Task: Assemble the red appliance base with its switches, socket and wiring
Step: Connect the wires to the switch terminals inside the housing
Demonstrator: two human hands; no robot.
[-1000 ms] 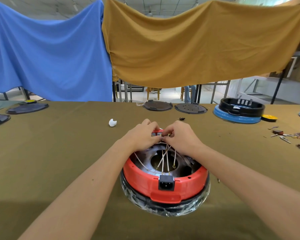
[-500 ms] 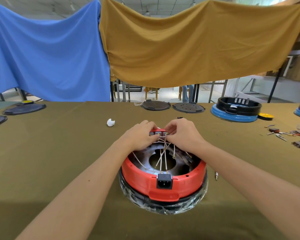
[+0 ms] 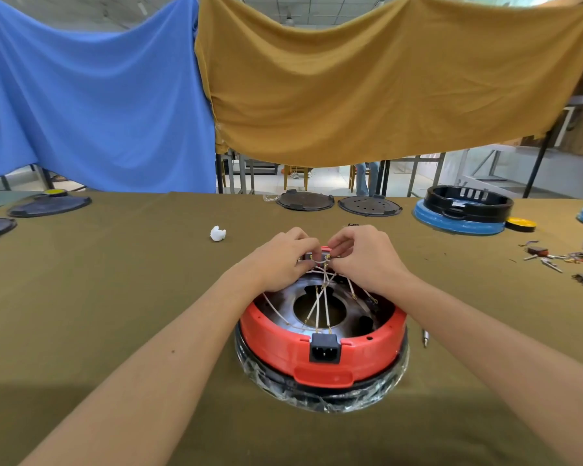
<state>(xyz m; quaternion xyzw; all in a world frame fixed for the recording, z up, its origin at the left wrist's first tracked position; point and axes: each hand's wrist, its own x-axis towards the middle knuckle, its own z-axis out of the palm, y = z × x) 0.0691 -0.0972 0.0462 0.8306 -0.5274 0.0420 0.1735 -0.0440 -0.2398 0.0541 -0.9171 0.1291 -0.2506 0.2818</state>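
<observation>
Head view: the red base [image 3: 320, 351] sits mid-desk [image 3: 115, 280], socket [image 3: 324, 348] at its six o'clock. At twelve, the left hand [image 3: 280, 260] and right hand [image 3: 367, 257] pinch the switch block [image 3: 315, 256] and its white wires [image 3: 320, 297], fingers curled.

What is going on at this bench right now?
A person is wiring a red appliance base on the table. Both hands, left hand and right hand, pinch at the switch block on the base's far rim, where white wires fan out. The black socket already sits in the near wall.
</observation>
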